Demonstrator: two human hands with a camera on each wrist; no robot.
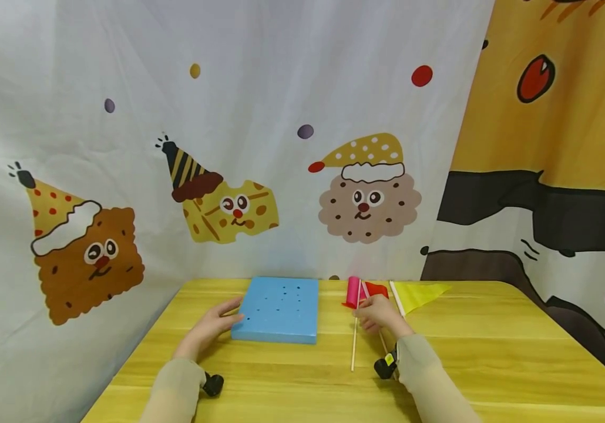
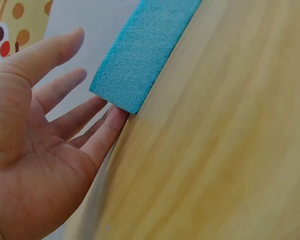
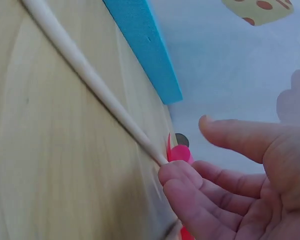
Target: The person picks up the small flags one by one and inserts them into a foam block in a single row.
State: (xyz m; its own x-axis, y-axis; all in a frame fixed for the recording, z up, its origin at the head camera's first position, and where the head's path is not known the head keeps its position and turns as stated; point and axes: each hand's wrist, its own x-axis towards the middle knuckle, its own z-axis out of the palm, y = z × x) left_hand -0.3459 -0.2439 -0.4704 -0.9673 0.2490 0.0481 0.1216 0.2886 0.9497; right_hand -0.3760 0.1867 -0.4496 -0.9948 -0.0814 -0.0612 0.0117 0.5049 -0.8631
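Note:
A light blue foam board (image 1: pixel 276 323) with small holes in its top lies flat on the table. My left hand (image 1: pixel 209 329) is at its left edge; in the left wrist view its fingertips touch the foam's lower corner, thumb raised. Right of the board, my right hand (image 1: pixel 383 313) is over the flag sticks. The right wrist view has its fingertips against the end of a pale wooden stick (image 3: pixel 97 85), thumb apart. A rolled pink flag (image 1: pixel 353 292) and a red flag (image 1: pixel 379 289) lie just beyond that hand; a yellow flag (image 1: pixel 420 294) spreads to its right.
The wooden table (image 1: pixel 493 352) runs up to a white curtain (image 1: pixel 260 70) printed with cartoon snacks. A black wrist camera (image 1: pixel 212 385) sits on the left wrist and another (image 1: pixel 385 368) on the right.

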